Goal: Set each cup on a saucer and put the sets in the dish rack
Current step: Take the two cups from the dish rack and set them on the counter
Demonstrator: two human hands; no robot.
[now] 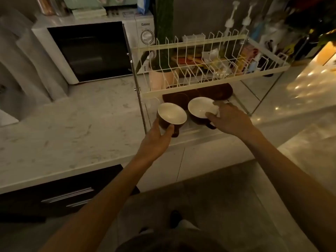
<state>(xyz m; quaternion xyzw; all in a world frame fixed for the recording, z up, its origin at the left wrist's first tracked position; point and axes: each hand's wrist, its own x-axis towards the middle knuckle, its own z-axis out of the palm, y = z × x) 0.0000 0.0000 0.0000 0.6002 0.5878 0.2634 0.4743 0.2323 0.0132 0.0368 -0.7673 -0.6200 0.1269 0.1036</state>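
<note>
Left hand (156, 140) wrapped part-closed around the left cup (171, 118), thumb on its near right side by the handle, fingers round the left wall. Brown outside, white inside, tilted so the mouth faces up and toward the camera; handle pointing down toward the counter's front edge. Right hand (230, 118) curled over the right cup (201, 113), thumb pressing on the near rim, fingers reaching over the far right edge; grip closed on the rim. Same brown and white, mouth tipped up and slightly left, dark handle jutting out at the lower right, under the hand. Both cups side by side, nearly touching, at the front of the dish rack's (190, 50) lower level, just under its white wire upper tier. Dark brown saucers (214, 91) lying flat behind the cups, deeper on the lower level; exact count hard to tell. Rack standing on the marble counter (72, 128), near its front edge, with the microwave (87, 50) to the left at the back.
</note>
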